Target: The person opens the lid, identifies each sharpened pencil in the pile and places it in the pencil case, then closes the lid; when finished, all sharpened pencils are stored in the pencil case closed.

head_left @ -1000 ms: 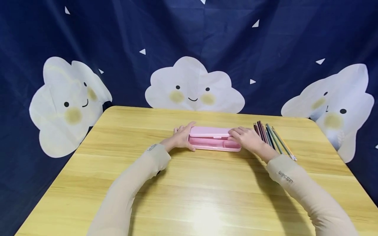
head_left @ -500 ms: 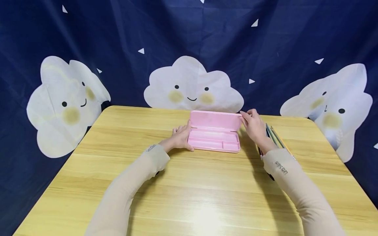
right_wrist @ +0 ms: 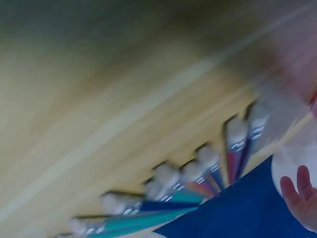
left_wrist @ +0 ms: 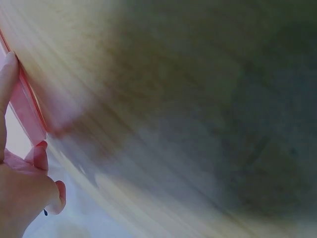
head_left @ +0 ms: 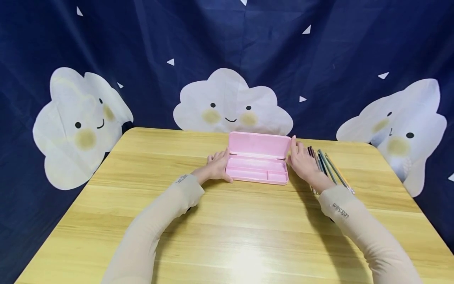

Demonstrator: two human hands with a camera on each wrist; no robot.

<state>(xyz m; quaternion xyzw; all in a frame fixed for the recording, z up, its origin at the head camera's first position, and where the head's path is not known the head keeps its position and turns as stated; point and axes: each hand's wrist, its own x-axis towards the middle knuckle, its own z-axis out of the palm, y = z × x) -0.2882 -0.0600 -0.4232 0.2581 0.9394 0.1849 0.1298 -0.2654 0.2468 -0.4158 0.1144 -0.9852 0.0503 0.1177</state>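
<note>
A pink pencil case (head_left: 257, 181) lies opened on the table, its lid (head_left: 260, 144) tilted up at the back. Dividers split the bare inside into compartments. My left hand (head_left: 217, 165) grips the case's left end, thumb at the front corner and fingers toward the hinge side; the left wrist view shows this hand (left_wrist: 25, 191) against the pink wall (left_wrist: 26, 106). At the right end, my right hand (head_left: 303, 162) has its fingers extended beside the lid's edge, holding nothing visible; whether it touches the case I cannot tell. Several pencils (head_left: 330, 167) lie just right of it.
The wooden table (head_left: 227, 221) extends toward me and to both sides. Behind it hangs a dark blue curtain (head_left: 149, 47) with smiling white clouds. White eraser ends of the pencils (right_wrist: 166, 173) fan out in the right wrist view, partly blurred.
My right hand has raised the pencil case's lid from nearly closed to tilted back, then let go of its corner and lowered slightly. The left hand has stayed at the left end.
</note>
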